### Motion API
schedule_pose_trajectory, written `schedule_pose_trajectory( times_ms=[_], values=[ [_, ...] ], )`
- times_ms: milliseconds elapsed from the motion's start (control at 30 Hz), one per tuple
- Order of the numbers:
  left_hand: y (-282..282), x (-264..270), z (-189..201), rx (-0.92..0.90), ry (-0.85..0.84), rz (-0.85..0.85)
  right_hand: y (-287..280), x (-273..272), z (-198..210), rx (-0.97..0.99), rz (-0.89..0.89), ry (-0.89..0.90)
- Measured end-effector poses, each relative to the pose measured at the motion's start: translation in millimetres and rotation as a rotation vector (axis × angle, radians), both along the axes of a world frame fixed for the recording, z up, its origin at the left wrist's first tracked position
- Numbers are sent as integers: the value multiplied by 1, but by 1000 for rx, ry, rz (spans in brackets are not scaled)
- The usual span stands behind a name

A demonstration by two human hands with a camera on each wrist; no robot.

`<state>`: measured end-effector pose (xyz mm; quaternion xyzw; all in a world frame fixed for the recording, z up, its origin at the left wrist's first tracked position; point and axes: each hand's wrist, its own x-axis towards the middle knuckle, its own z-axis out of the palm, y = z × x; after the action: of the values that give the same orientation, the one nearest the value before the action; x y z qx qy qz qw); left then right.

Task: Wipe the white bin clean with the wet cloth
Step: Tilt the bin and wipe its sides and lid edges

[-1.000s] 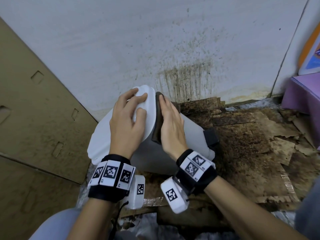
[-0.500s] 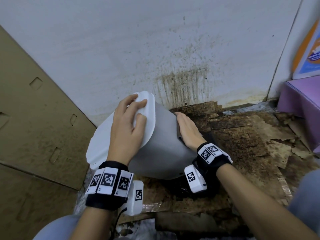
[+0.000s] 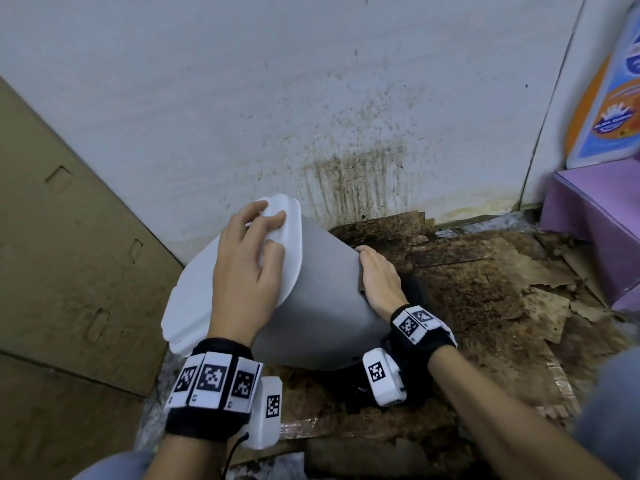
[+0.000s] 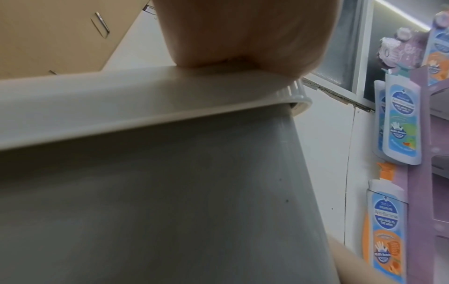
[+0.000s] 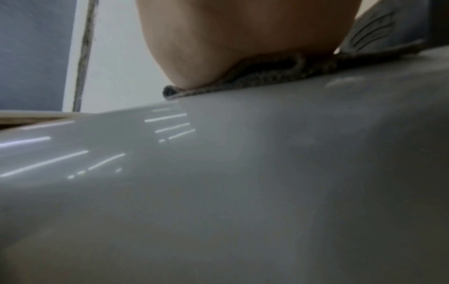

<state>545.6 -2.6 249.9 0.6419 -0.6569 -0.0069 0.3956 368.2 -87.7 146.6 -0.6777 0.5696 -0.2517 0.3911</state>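
Down on the stained floor (image 3: pixel 485 306) by the wall, bin (image 3: pixel 322 306) tipped toward ten o'clock. Left hand (image 3: pixel 246 268) laid on the white lid (image 3: pixel 194 292), fingers (image 3: pixel 273 218) loosely spread. Right hand (image 3: pixel 379 282) at three o'clock of the bin, flat, pressing the cloth (image 5: pixel 267 75) to the side. Probably light, hollow, stiff, glossy and slippery when wet; best braced at the lid rim.

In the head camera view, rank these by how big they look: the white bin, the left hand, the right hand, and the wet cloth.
1. White bin, by far the largest.
2. Left hand, resting on the bin's lid.
3. Right hand; it sits farther from the camera, so this order is unsure.
4. Wet cloth: only a dark edge shows past the right hand.
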Motion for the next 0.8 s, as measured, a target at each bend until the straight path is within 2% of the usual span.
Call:
schedule_pose_trajectory(
  times_ms=[133, 267, 400, 567, 700, 800],
  values=[
    [0, 4, 0, -6, -6, 13, 7, 18, 12, -95, -6, -44],
    [-2, 3, -1, -14, -12, -6, 23, 41, 30, -158, -76, -269],
    [-2, 6, 0, -8, 9, 8, 41, 47, 41, -139, -70, -438],
    [-2, 8, 0, -10, -1, 4, 45, 44, 46, -106, -70, -462],
    [-3, 3, 0, -3, -6, -4, 43, 35, 51, -115, -151, -463],
    [-4, 0, -1, -13, -10, -26, 41, 24, 60, -74, -237, -578]
  ],
)
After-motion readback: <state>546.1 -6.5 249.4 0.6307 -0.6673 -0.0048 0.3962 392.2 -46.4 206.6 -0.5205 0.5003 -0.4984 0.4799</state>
